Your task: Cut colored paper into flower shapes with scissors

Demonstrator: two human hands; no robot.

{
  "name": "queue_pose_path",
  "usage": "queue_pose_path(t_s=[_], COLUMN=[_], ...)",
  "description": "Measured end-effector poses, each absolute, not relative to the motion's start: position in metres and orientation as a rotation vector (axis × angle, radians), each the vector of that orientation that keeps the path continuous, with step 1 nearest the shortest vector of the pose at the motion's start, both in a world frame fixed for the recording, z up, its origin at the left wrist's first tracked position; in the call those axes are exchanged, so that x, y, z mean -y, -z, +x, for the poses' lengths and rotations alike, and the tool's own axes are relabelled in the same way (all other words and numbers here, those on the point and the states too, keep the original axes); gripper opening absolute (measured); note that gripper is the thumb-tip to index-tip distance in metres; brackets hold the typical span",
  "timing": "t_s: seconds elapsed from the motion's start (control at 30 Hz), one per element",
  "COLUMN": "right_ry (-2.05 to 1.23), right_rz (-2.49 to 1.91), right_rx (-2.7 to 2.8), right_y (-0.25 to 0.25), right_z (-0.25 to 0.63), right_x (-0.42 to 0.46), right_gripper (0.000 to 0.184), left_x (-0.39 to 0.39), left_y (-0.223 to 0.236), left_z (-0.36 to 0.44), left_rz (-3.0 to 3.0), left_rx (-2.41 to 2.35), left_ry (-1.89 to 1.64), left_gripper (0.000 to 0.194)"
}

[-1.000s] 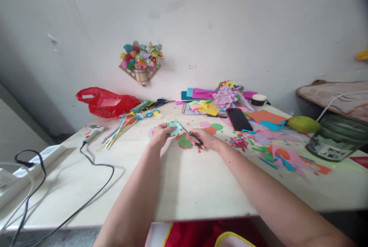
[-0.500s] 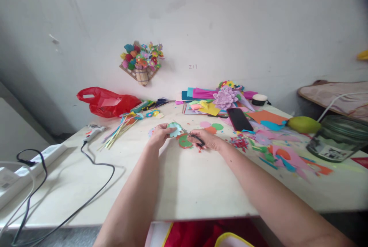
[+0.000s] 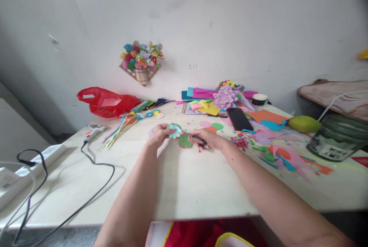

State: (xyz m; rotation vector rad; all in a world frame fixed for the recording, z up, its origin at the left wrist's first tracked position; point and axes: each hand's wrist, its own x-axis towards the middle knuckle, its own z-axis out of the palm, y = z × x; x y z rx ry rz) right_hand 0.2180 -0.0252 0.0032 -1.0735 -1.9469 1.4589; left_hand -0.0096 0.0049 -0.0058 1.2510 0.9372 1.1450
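Note:
Between the fingers of my left hand is a light blue foam flower cutout with a scalloped edge. My right hand grips black-handled scissors, whose blades point left and meet the cutout's right edge. Just below the blades, a green foam disc with an orange rim under it lies on the table. Behind my right hand rest another green disc, a pink disc and an orange piece. Part of a lilac piece shows left of my left hand.
A phone, foam scraps and a glass jar occupy the right side. At left are a red plastic bag, thin stems, a glue gun with its black cord, and a power strip.
The light blue cutout has turned a little in my left hand. The scissors have shifted slightly, and their blades now reach the cutout from a different angle.

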Motion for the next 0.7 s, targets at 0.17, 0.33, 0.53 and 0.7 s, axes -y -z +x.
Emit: queue_pose_path(t_s=[0.17,0.33,0.53,0.7], right_ry=[-1.471,-1.464,-1.462,-1.493], right_rz=[-1.047,-1.043,-1.033,-1.006], right_rx=[1.962,1.991,2.022,2.009], right_y=[0.000,0.002,0.004,0.009], right_z=[0.220,0.222,0.224,0.226], right_x=[0.022,0.020,0.017,0.013], right_gripper=[0.026,0.026,0.026,0.026], left_x=[-0.003,-0.001,0.000,-0.001], left_y=[0.003,0.000,0.000,0.000], left_z=[-0.010,-0.009,-0.011,-0.012], left_rz=[1.279,1.300,1.346,1.354], left_rx=[-0.950,-0.952,-0.959,-0.963], left_ry=[-1.128,-1.118,-1.091,-1.072], left_gripper=[0.021,0.019,0.016,0.015])
